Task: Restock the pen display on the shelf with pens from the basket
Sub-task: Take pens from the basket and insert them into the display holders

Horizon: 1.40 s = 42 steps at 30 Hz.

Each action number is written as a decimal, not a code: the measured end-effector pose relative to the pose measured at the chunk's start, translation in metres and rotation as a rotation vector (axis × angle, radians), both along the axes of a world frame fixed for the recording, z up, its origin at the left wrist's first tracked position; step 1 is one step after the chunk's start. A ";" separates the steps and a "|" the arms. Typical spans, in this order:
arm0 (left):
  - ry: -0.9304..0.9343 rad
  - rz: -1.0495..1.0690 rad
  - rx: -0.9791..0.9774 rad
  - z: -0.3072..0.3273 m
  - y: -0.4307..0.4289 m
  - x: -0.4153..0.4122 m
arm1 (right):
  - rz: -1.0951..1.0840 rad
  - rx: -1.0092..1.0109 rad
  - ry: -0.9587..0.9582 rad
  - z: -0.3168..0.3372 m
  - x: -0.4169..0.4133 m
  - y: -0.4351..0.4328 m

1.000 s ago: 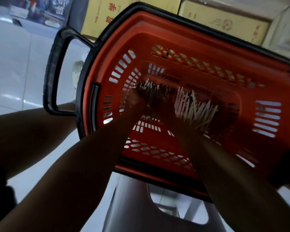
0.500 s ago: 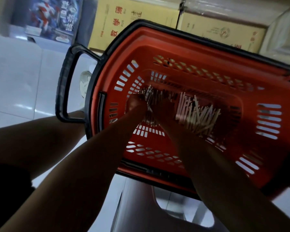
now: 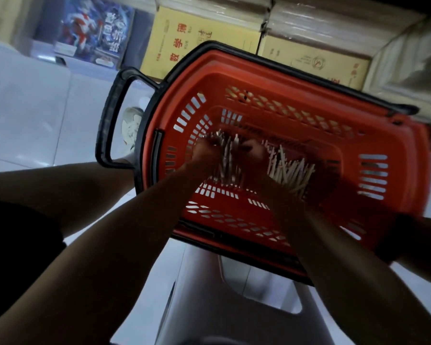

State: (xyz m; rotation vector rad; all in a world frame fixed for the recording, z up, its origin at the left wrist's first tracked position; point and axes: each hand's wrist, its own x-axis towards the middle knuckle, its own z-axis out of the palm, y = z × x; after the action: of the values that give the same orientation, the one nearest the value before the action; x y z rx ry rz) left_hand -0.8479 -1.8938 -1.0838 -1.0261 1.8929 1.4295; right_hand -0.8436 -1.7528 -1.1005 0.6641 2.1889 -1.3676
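Note:
A red plastic basket [image 3: 309,95] with a black rim and a black handle [image 3: 112,120] rests on a stool. Both my hands are down inside it. My left hand [image 3: 204,150] and my right hand [image 3: 255,151] close from either side around a bunch of white pens [image 3: 228,158] at the left of the basket floor. A second pile of loose white pens [image 3: 290,171] lies to the right of my right hand. The picture is blurred, so individual fingers are hard to make out. The pen display is out of view.
The basket sits on a grey-brown plastic stool [image 3: 209,307] on a pale tiled floor [image 3: 30,115]. Yellow cardboard boxes [image 3: 199,38] and a boxed toy [image 3: 95,33] stand beyond the basket. A white shoe [image 3: 132,125] shows through the handle. My knee [image 3: 35,190] is at the left.
The view has tilted so the basket sits lower in frame. Both hands stay in the basket and have drawn closer around the left bunch of pens.

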 end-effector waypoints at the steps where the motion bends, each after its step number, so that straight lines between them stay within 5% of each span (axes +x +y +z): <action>1: 0.029 -0.017 0.010 0.011 0.003 -0.001 | 0.011 0.005 0.022 0.004 -0.004 0.003; 9: 0.171 0.037 0.107 0.098 0.025 -0.005 | -0.020 0.022 0.181 0.100 -0.025 0.016; 18: 0.279 0.102 0.368 0.244 0.022 -0.002 | -0.120 -0.239 0.191 0.255 -0.012 0.045; 26: 0.265 0.198 0.510 0.300 0.030 0.063 | -0.088 -0.568 0.165 0.314 0.043 0.072; 35: 0.324 0.220 0.700 0.339 0.051 0.116 | -0.045 -0.489 0.153 0.361 0.095 0.096; 42: 0.363 0.200 0.583 0.325 0.052 0.124 | -0.364 -0.501 0.092 0.342 0.126 0.107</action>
State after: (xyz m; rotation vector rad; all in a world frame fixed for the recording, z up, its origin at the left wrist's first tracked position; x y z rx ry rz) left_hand -0.7239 -1.8422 -0.7588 -0.7133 1.4603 2.2319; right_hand -0.7178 -1.6461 -0.7586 0.8364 1.7265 -2.0707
